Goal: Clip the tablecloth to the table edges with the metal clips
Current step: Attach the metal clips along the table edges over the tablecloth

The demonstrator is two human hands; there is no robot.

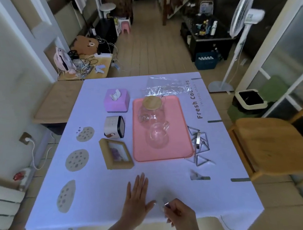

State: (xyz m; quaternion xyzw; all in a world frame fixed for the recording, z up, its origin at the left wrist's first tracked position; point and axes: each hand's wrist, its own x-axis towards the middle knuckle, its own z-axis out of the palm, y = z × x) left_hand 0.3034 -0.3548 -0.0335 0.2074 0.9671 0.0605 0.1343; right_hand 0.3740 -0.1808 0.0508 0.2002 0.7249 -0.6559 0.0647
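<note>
A white tablecloth (102, 187) with cookie prints covers the table. My left hand (136, 199) lies flat with straight fingers on the cloth near the front edge. Just to its right, my right hand (180, 215) has curled fingers that grip a metal clip (165, 203) at the table's near edge; the clip is blurred and partly hidden. Several more triangular metal clips (200, 142) lie in a loose pile on the cloth right of the pink tray. Another single clip (197, 175) lies apart, nearer to me.
A pink tray (177, 149) holds a glass jug with a wooden lid and a glass cup. Left of it stand a tissue box (117, 100), a small clock (114, 126) and a picture frame (115, 153). Clear plastic wrap (164, 86) lies at the back. A wooden chair (272, 145) stands at the right.
</note>
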